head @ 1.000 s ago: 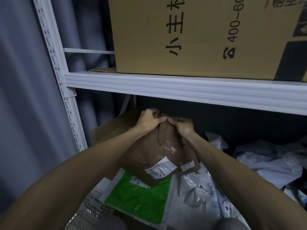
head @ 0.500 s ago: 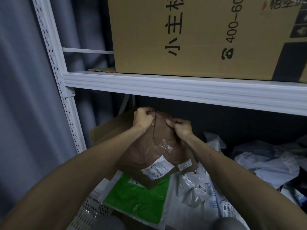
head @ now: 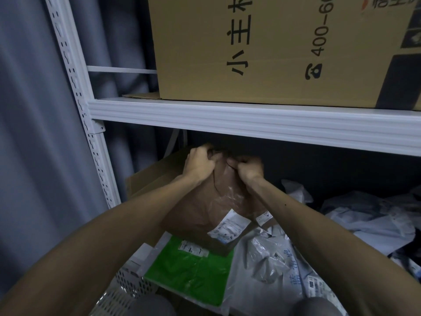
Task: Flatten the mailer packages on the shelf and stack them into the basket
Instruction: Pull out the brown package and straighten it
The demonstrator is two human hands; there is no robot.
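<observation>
Head view: hands (head: 224, 166) gripping brown mailer (head: 200, 215)

The hands are closing in again! Half a second ago the left hand (head: 199, 163) and right hand (head: 248, 168) had pulled apart, with the top of the brown mailer (head: 200, 208) stretched between the fingers (head: 211, 159). That gap has nearly shut. A second ago the fingertips met in a light pinch. Now both sets of fingers have curled into tighter fists, knuckles side by side, and the mailer's top is bunched up inside them.
</observation>
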